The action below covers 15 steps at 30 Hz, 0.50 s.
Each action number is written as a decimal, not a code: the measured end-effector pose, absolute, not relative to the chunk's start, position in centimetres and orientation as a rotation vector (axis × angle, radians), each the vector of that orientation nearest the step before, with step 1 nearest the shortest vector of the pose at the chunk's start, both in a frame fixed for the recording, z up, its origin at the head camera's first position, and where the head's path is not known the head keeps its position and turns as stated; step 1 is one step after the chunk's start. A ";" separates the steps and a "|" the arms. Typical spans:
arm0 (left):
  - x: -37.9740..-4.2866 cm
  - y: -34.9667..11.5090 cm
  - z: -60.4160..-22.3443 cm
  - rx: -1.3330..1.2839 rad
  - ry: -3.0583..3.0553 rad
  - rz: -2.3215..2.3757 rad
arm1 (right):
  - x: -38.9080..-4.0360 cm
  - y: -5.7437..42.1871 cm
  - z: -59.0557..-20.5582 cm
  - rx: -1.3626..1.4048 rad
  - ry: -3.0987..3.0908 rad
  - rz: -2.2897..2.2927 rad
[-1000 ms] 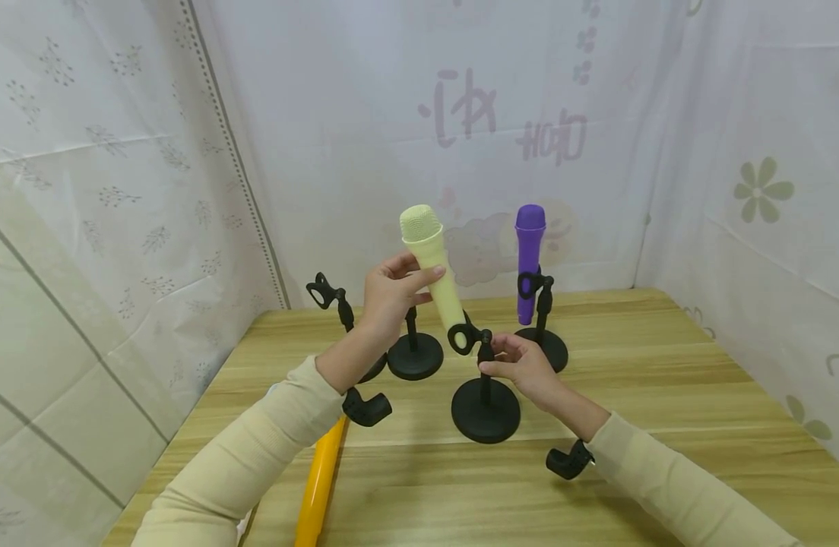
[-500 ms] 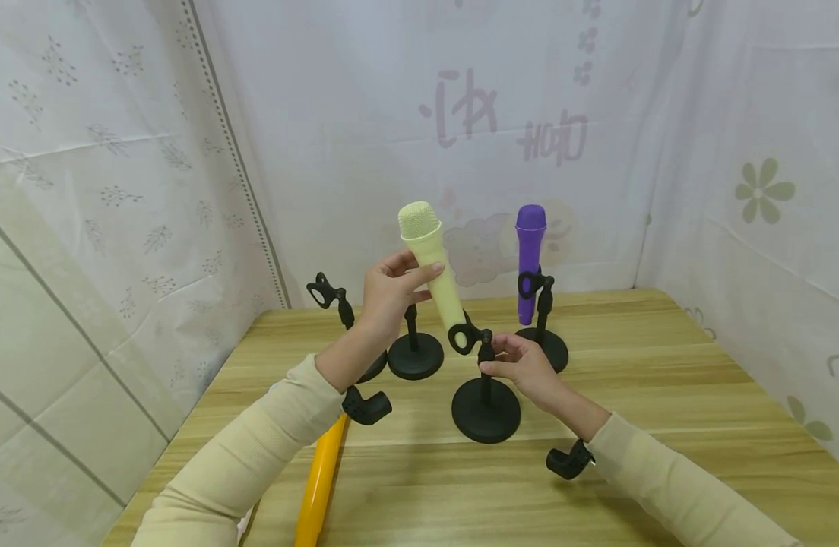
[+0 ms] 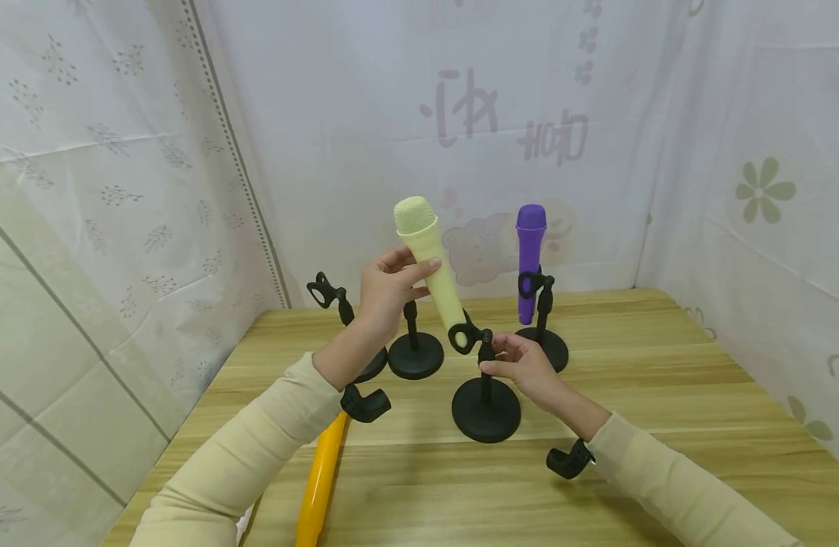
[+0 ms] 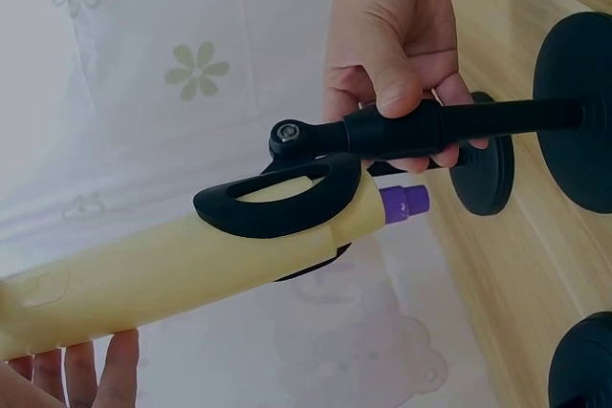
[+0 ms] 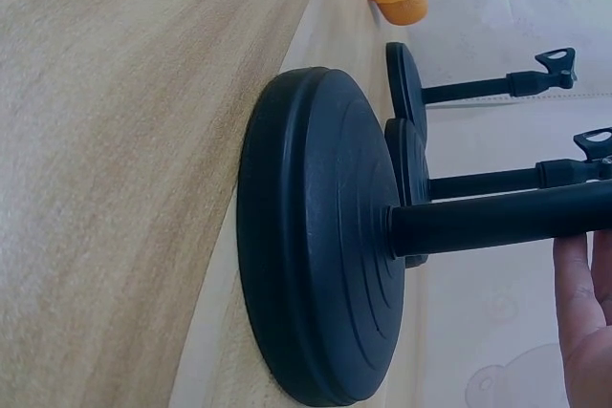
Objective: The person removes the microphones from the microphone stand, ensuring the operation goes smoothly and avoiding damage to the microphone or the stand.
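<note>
My left hand [image 3: 385, 296] grips a pale yellow microphone [image 3: 448, 292] by its upper handle, thumb across the front. The microphone leans left, head up, and its lower end sits within the clip [image 4: 222, 211] of a black desktop stand [image 3: 485, 414]. In the left wrist view the clip's loop wraps the handle near its tail. With thumb and fingers, my right hand [image 3: 529, 374] pinches that stand's upright post just below the clip joint. The stand's round base rests on the table. Behind it, a purple microphone [image 3: 529, 247] stands in the clip of another black stand [image 3: 544, 308].
Two more black stands [image 3: 416, 357] with bare clips are at the left back, partly behind my left arm. A long orange cylinder [image 3: 320, 479] lies on the wooden table [image 3: 419, 486] at the front left. Patterned white fabric [image 3: 351, 152] encloses the back and sides.
My left hand and the yellow microphone's head have shifted slightly up and to the left; its lower end stays at the clip. The right hand and stand have not moved.
</note>
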<state>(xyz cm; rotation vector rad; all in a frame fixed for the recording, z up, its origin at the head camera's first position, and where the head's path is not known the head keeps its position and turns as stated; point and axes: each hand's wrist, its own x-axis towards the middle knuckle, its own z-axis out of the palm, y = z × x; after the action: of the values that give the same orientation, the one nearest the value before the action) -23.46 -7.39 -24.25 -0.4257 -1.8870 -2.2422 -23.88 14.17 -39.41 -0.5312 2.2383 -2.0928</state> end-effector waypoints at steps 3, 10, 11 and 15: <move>-23.4 -7.6 -24.1 -0.426 -1.863 -2.260 | -23.9 14.1 -39.5 -0.530 2.230 -2.097; -23.6 -8.1 -23.5 -0.427 -1.793 -2.315 | -24.0 14.1 -39.5 -0.500 2.272 -2.088; -23.6 -8.2 -23.4 -0.428 -1.792 -2.318 | -23.9 14.1 -39.5 -0.496 2.270 -2.091; -23.4 -8.4 -23.4 -0.423 -1.787 -2.329 | -23.9 14.1 -39.4 -0.494 2.259 -2.088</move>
<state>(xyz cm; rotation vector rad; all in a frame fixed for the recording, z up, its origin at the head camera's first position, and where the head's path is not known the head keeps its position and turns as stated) -23.43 -8.39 -23.35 -0.4233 -1.7871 -2.3293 -23.92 14.12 -39.37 -0.4944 2.2592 -2.0885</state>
